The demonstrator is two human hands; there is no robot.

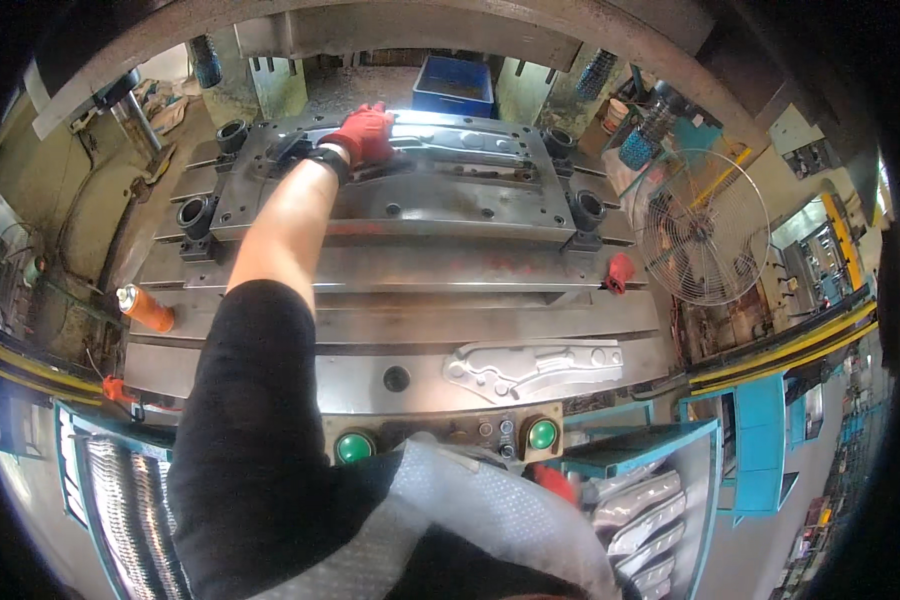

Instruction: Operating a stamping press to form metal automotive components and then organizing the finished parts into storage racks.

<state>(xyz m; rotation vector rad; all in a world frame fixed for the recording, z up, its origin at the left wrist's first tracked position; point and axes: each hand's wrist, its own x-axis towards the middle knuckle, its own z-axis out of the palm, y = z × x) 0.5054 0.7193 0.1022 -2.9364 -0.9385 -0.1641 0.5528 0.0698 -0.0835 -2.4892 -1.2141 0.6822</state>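
In a red glove, my left hand (pixel 365 136) reaches far forward over the press die (pixel 420 192). Its fingers are bent over a long, shiny stamped metal part (pixel 450 140) lying on the die. My right hand (pixel 556 484), also red-gloved, is low down beside a blue-framed rack (pixel 660 447) of stamped metal parts (pixel 646 502). My body hides much of that hand, and its fingers do not show clearly. A second stamped part (pixel 535 370) lies flat on the near ledge of the press, right of the middle.
Two green push buttons (pixel 354 447) (pixel 542 434) sit on the near panel. An orange spray can (pixel 146 308) is at the left; a wire fan (pixel 702 228) stands right. A blue bin (pixel 453 85) is behind the die. Another rack of parts (pixel 120 500) stands lower left.
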